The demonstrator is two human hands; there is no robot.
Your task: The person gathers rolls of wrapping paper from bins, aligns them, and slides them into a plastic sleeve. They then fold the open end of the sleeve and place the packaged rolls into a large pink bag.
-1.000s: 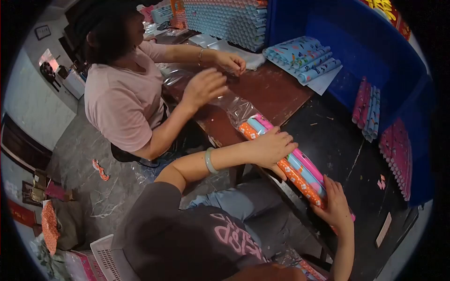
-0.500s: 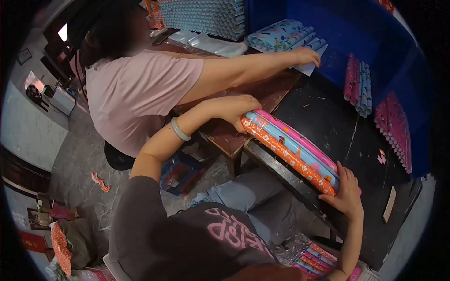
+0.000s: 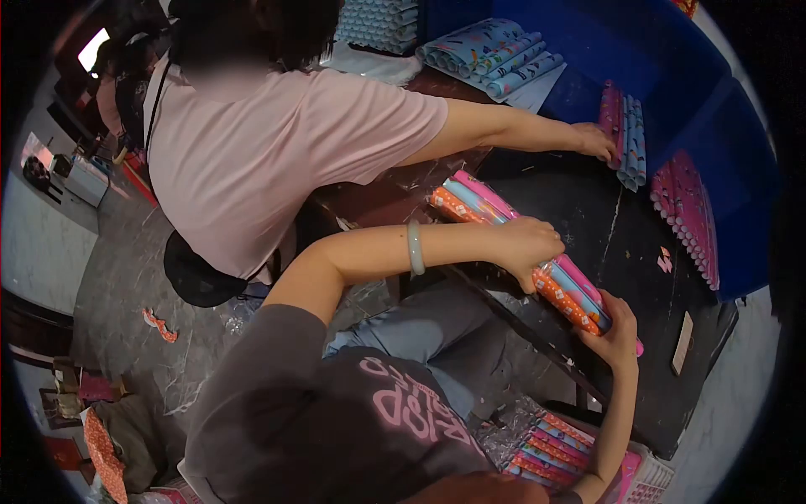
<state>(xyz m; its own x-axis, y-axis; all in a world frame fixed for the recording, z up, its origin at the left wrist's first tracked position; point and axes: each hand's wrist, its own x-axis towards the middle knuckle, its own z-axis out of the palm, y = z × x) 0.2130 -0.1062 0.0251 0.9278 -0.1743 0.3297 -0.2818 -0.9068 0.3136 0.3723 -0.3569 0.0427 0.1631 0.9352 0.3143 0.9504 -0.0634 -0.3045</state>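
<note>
- In the head view, the bundle [image 3: 567,296] is lying aslant over the near edge of the surface [image 3: 659,307], its ends pointing towards 10 and 4 o'clock; directions below are running from the bundle's middle.
- Its orange, blue and pink rolls are lying side by side under glossy clear film, the orange one facing the person; the film is probably keeping them together.
- Pink rolls [image 3: 687,220] are resting at 2 o'clock against the blue wall [image 3: 732,181], which is perhaps stopping them from rolling away.
- A patterned blue stack [image 3: 477,44] is sitting at 12 o'clock, and more bundles [image 3: 550,449] are lying at 6 o'clock, low beside the person.
- The left hand [image 3: 527,249] is bending over the bundle's middle, narrowed to about its width, thumb on the near side; it is seemingly steadying the rolls.
- The right hand [image 3: 611,329] is cupping the 4 o'clock end, also narrowed around it, likely keeping the rolls aligned.
- A co-worker's hand [image 3: 594,143] is reaching towards 1 o'clock, at a pink roll [image 3: 611,118]; whether it is gripping, one cannot tell.
</note>
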